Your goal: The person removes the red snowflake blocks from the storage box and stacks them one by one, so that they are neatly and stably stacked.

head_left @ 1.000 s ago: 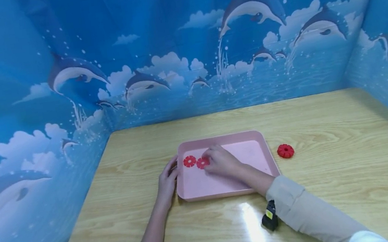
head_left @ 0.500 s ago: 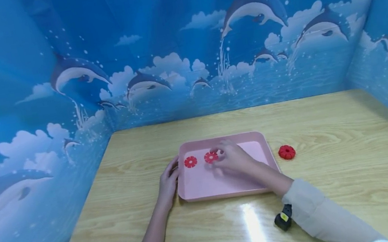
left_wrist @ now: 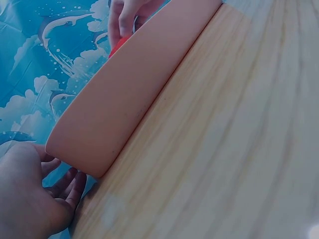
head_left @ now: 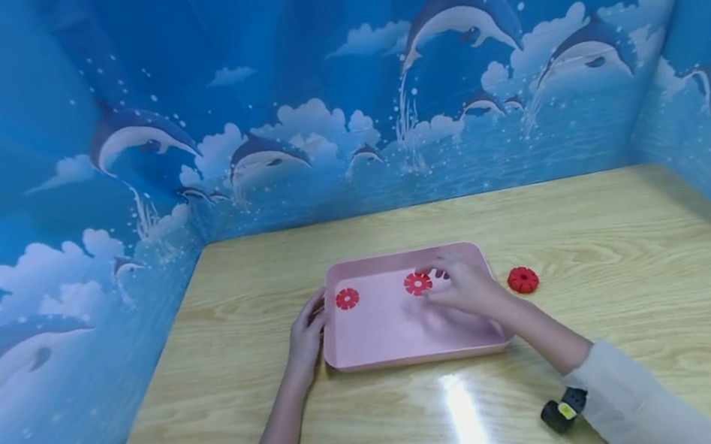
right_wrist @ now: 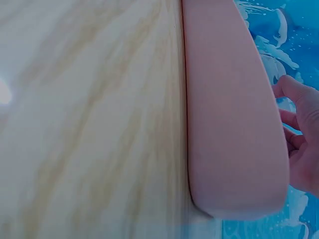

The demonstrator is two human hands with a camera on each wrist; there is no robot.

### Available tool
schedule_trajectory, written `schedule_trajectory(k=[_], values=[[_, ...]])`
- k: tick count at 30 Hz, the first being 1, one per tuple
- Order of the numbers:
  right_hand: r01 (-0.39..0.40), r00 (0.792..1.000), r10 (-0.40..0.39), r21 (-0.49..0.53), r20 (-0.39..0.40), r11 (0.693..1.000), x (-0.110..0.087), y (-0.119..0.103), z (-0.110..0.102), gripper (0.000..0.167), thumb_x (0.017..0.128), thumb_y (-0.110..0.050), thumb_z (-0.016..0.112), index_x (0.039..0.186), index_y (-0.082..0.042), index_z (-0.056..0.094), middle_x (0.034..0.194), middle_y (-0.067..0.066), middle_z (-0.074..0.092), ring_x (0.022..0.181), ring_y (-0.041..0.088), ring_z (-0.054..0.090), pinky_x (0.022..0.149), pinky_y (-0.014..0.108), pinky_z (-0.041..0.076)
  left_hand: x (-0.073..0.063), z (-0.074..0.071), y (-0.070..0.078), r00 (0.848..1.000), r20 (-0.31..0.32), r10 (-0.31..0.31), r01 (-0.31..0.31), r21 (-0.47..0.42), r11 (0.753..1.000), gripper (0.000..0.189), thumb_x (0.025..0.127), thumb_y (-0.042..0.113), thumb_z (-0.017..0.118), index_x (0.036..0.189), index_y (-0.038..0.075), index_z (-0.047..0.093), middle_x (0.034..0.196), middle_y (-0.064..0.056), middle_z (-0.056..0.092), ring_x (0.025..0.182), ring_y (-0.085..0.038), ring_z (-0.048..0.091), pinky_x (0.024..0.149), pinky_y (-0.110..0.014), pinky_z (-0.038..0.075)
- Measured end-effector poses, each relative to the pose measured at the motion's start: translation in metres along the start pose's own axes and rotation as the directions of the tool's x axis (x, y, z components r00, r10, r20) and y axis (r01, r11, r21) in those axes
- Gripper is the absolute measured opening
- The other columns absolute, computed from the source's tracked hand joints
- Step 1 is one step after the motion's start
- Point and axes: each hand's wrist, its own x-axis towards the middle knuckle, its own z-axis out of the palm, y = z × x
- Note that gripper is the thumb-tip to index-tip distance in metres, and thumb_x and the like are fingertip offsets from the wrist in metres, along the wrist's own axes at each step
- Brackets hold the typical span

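Note:
My right hand [head_left: 467, 287] pinches a flat red notched plastic disc [head_left: 418, 284] by its right edge, over the right half of a shallow pink tray [head_left: 378, 336]. A second red notched disc [head_left: 347, 299] lies flat in the tray's left part. In the left wrist view, a bit of the held red disc [left_wrist: 118, 46] shows above the tray wall, below the right hand's fingers. My left hand [head_left: 306, 339] rests against the tray's left side, fingertips touching the outer wall near the front corner. In the right wrist view the wall hides the discs.
A thicker red notched piece [head_left: 523, 279], like discs joined together, lies on the wooden table [head_left: 622, 275] just right of the tray. A blue dolphin-print backdrop [head_left: 330, 134] stands along the table's back and sides.
My right hand has carried the red disc rightward, away from the other disc, from the tray's left half to right of its middle. My left hand has stayed at the tray's side.

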Motion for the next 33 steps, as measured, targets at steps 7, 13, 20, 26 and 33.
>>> schedule_trajectory(k=[7, 13, 20, 26, 33], values=[[-0.024, 1.000, 0.024, -0.017, -0.017, 1.000, -0.014, 0.004, -0.016, 0.040, 0.076, -0.015, 0.073, 0.114, -0.008, 0.063, 0.108, 0.006, 0.054, 0.089, 0.022, 0.052, 0.071, 0.034, 0.048, -0.001, 0.001, -0.001, 1.000, -0.005, 0.012, -0.012, 0.004, 1.000, 0.040, 0.092, 0.005, 0.048, 0.133, 0.002, 0.047, 0.126, -0.020, 0.050, 0.111, -0.031, 0.049, 0.087, -0.036, 0.046], [-0.026, 0.998, 0.023, -0.048, -0.058, 0.999, -0.025, 0.011, -0.032, 0.039, 0.075, -0.013, 0.073, 0.112, -0.006, 0.063, 0.104, 0.008, 0.056, 0.088, 0.027, 0.053, 0.071, 0.037, 0.048, -0.001, 0.001, -0.001, 1.000, -0.004, 0.011, -0.011, -0.004, 1.000, 0.040, 0.092, 0.005, 0.049, 0.133, 0.002, 0.047, 0.126, -0.020, 0.049, 0.111, -0.031, 0.049, 0.087, -0.036, 0.046], [-0.048, 0.994, 0.045, -0.031, -0.103, 0.998, -0.039, 0.025, -0.051, 0.039, 0.076, -0.007, 0.071, 0.114, -0.003, 0.062, 0.106, 0.010, 0.056, 0.089, 0.029, 0.052, 0.071, 0.045, 0.049, -0.001, 0.000, 0.000, 1.000, -0.002, 0.007, -0.007, -0.008, 1.000, 0.041, 0.092, 0.005, 0.048, 0.133, 0.001, 0.046, 0.128, -0.021, 0.048, 0.112, -0.032, 0.047, 0.090, -0.038, 0.044], [-0.031, 0.988, 0.023, -0.054, -0.152, 0.998, -0.050, 0.038, -0.067, 0.039, 0.074, -0.002, 0.071, 0.112, -0.002, 0.062, 0.106, 0.012, 0.058, 0.085, 0.028, 0.053, 0.068, 0.046, 0.050, 0.000, 0.000, 0.000, 1.000, 0.000, -0.006, 0.006, -0.008, 1.000, 0.041, 0.093, 0.006, 0.048, 0.134, 0.002, 0.046, 0.128, -0.020, 0.048, 0.114, -0.031, 0.046, 0.092, -0.041, 0.042], [-0.042, 0.981, 0.027, -0.072, -0.194, 0.997, -0.062, 0.056, -0.078, 0.037, 0.076, -0.004, 0.072, 0.111, -0.002, 0.063, 0.103, 0.013, 0.057, 0.084, 0.028, 0.052, 0.069, 0.047, 0.047, 0.001, 0.000, -0.001, 1.000, -0.009, -0.010, 0.010, 0.006, 1.000, 0.040, 0.093, 0.006, 0.049, 0.133, 0.002, 0.047, 0.127, -0.020, 0.049, 0.113, -0.030, 0.046, 0.091, -0.039, 0.043]])
